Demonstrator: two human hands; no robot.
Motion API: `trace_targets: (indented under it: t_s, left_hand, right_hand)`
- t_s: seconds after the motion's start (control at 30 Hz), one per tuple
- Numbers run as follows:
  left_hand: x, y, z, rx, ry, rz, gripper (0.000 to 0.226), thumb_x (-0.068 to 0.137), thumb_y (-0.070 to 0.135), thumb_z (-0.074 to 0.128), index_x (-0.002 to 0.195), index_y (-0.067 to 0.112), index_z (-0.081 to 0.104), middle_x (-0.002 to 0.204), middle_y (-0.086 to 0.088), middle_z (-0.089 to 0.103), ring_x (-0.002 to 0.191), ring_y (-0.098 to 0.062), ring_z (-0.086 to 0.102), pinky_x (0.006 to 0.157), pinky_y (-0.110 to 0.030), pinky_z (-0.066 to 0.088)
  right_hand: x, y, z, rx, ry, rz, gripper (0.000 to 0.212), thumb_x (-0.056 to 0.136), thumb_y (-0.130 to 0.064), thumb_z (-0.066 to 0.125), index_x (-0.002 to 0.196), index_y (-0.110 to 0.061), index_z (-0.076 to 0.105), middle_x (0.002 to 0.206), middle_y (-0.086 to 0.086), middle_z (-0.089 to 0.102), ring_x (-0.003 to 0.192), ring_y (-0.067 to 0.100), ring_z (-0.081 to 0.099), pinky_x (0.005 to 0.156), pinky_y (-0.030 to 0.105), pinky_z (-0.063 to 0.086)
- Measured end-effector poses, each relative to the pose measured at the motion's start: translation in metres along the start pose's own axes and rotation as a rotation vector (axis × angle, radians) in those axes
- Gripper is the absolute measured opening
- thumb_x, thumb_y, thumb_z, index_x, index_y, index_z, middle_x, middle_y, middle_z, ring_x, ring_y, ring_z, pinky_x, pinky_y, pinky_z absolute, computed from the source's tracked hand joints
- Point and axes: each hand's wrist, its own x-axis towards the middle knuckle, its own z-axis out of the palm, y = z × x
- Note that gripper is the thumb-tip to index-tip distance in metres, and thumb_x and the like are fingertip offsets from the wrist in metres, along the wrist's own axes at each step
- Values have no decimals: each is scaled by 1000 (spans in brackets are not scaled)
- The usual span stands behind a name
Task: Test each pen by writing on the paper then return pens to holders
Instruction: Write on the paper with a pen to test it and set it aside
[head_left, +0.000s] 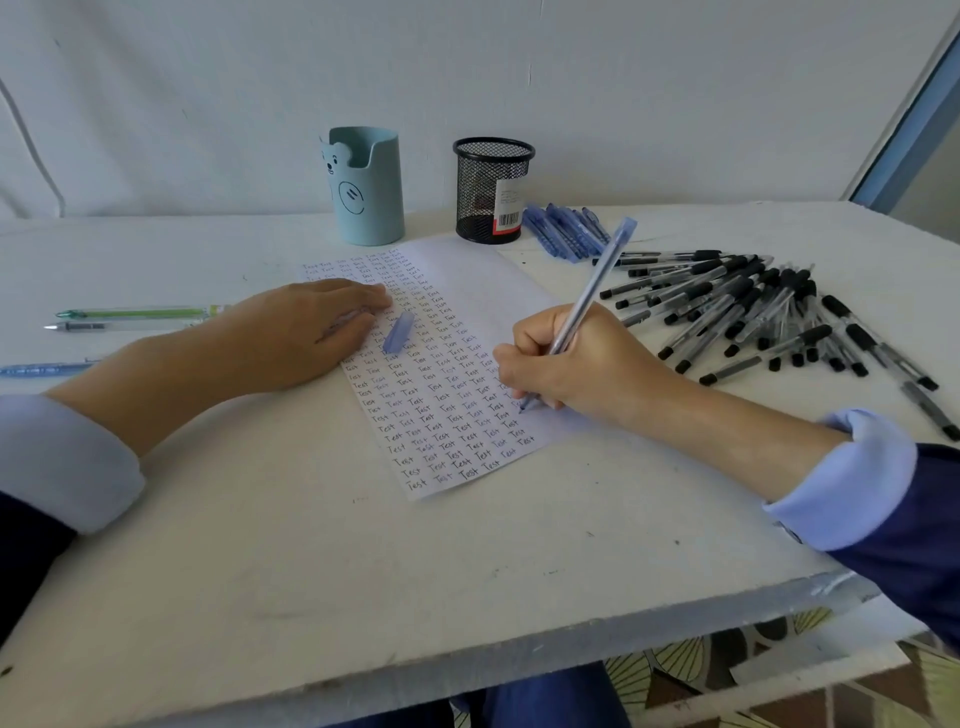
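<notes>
A white paper (467, 322) full of rows of the word "Test" lies in the middle of the table. My right hand (576, 364) grips a blue pen (597, 283), its tip touching the paper's right part. My left hand (306, 332) rests flat on the paper's left edge, fingers straight. The pen's blue cap (399, 332) lies on the paper beside my left fingers. At the back stand a light blue bear holder (368, 187) and a black mesh holder (491, 189).
A big pile of black-capped pens (769, 317) lies at the right, with several blue pens (563, 228) beside the mesh holder. A green pen (135, 313), a clear pen (114, 327) and a blue pen (44, 369) lie at the left. The table's front edge (467, 670) is near.
</notes>
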Motion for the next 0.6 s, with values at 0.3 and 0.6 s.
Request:
trace_targets:
  t_s: [0.3, 0.6]
  left_hand:
    - [1, -1, 1, 10, 14, 2, 40, 100, 34, 41, 139, 28, 50, 148, 11, 44, 135, -15, 42, 111, -24, 24]
    - [0, 0, -1, 9, -21, -1, 63, 85, 52, 27, 139, 28, 50, 147, 12, 45, 134, -15, 43, 112, -25, 25]
  right_hand:
    - [0, -2, -1, 26, -6, 24, 49, 85, -3, 66, 44, -16, 42, 47, 5, 49, 56, 14, 60, 49, 15, 44]
    - [0, -2, -2, 2, -4, 20, 48, 84, -3, 66, 45, -14, 40, 42, -7, 45, 51, 7, 58, 56, 28, 49]
